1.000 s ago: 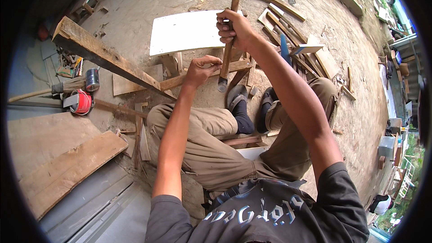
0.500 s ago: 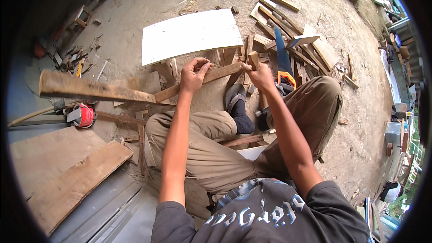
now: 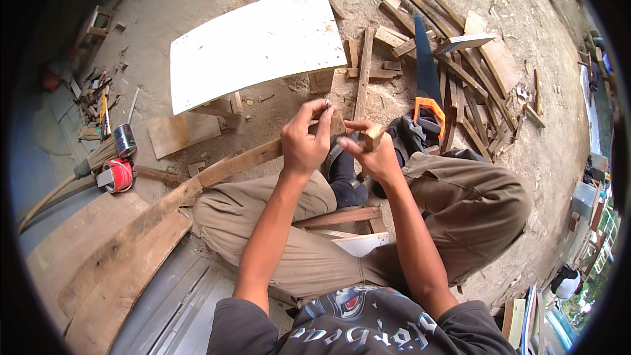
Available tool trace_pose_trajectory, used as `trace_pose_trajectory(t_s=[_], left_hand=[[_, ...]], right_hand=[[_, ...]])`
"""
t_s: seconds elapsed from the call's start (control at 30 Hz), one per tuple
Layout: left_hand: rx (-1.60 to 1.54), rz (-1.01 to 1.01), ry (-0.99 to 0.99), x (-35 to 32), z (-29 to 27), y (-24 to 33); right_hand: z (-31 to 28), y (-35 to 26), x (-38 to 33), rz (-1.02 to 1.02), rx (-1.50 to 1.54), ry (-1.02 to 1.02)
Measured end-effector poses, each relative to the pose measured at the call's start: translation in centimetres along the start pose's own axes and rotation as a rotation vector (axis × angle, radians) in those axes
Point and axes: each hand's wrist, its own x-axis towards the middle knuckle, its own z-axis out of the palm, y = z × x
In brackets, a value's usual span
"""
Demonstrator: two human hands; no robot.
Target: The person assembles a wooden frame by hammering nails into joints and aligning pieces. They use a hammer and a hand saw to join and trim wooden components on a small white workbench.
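I sit on the ground with my knees bent. My left hand (image 3: 303,139) grips the near end of a long weathered wooden slat (image 3: 197,187), which runs down to the lower left across my left thigh. Its fingertips are pinched together on top of the slat's end. My right hand (image 3: 376,158) is right beside it, almost touching, fisted around a wooden tool handle (image 3: 374,136) whose butt end sticks out above the fist. The tool's head is hidden under the hands.
A white board (image 3: 256,46) lies on the dirt ahead. A hand saw with an orange grip (image 3: 428,95) rests among scrap wood (image 3: 473,66) to the right. A red reel (image 3: 118,175) and a dark can (image 3: 123,139) sit left. Planks (image 3: 125,276) lie lower left.
My right hand came down from a raised position with the wooden handle to beside my left hand. The slat's far end dropped from pointing upper left to lower left.
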Motion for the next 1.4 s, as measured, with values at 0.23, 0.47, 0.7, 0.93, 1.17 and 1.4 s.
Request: trace_pose_trajectory(t_s=[0.23, 0.47, 0.7, 0.93, 1.17, 1.4], left_hand=[[-0.093, -0.071, -0.025, -0.4, -0.6, 0.3], [0.116, 0.111, -0.176, 1.0, -1.9, -0.3], [0.197, 0.167, -0.234, 1.6, -1.9, -0.7], [0.245, 0.17, -0.24, 1.3, -1.8, -0.4], [0.273, 0.201, -0.195, 1.2, -1.7, -0.8], [0.282, 0.227, -0.16, 1.3, -1.3, -0.8]], right_hand=[[-0.5, 0.4, 2.8, -0.204, -0.156, -0.054], [-1.0, 0.9, 4.8, -0.121, -0.075, -0.164], [-0.9, 1.2, 5.6, -0.142, -0.023, -0.152], [-1.0, 1.4, 5.4, -0.143, -0.023, -0.157], [-1.0, 0.9, 5.3, -0.155, -0.036, -0.144], [-0.9, 0.4, 5.3, -0.164, -0.103, -0.126]])
